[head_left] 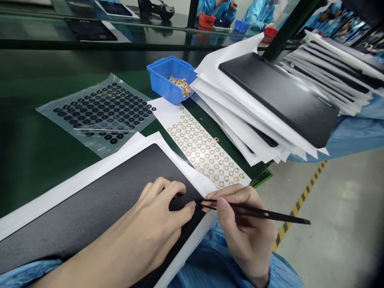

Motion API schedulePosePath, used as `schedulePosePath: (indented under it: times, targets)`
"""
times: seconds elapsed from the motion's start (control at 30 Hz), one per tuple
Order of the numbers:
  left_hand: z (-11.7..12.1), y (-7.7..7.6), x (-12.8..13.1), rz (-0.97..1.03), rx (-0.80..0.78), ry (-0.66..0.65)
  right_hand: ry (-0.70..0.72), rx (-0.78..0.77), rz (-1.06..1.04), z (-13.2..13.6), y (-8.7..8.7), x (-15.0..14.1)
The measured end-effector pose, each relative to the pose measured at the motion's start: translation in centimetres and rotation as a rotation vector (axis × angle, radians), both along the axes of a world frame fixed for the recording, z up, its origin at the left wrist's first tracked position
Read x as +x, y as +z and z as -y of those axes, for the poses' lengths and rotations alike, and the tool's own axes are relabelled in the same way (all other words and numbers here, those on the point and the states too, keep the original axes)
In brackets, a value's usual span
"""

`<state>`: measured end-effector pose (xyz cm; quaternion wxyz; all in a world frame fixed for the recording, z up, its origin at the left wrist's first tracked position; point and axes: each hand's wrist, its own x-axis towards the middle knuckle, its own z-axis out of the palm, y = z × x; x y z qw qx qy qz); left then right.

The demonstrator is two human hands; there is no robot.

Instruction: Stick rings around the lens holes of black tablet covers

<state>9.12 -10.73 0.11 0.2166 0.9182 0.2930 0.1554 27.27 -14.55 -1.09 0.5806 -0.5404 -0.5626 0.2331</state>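
Note:
Black tweezers [270, 216] are pinched in my right hand [243, 224], between the thumb and fingers. Their tips reach the edge of a flat black panel [99, 196], close to its corner. On that panel rests my left hand [162, 216], its fingers bent and a gap left between index finger and thumb. The left thumb tip is right beside the tweezer tips; anything small between them is too hidden to make out. White sheeting [186, 164] lies under the panel. Just beyond my hands is a white sheet [207, 150] bearing rows of small tan rings.
A clear sheet of black rings [105, 108] lies on the green table [24, 160]. Behind stands a blue bin [166, 82] with small tan pieces. To the right are stacked black panels [279, 96] interleaved with white sheets. People in blue work across the line.

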Motion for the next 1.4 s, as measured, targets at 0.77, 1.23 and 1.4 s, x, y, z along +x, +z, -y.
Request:
schedulePosePath:
  times: [0.77, 1.23, 1.4]
  targets:
    - [-0.2, 0.2, 0.0, -0.046, -0.025, -0.003, 0.012, -0.083, 0.021, 0.0, 0.1, -0.3]
    - [-0.1, 0.2, 0.2, -0.033, -0.019, 0.022, 0.079, -0.099, -0.027, -0.8, 0.1, 0.2]
    - [0.0, 0.2, 0.3, -0.03, -0.022, 0.032, 0.102, -0.112, -0.035, -0.9, -0.1, 0.6]
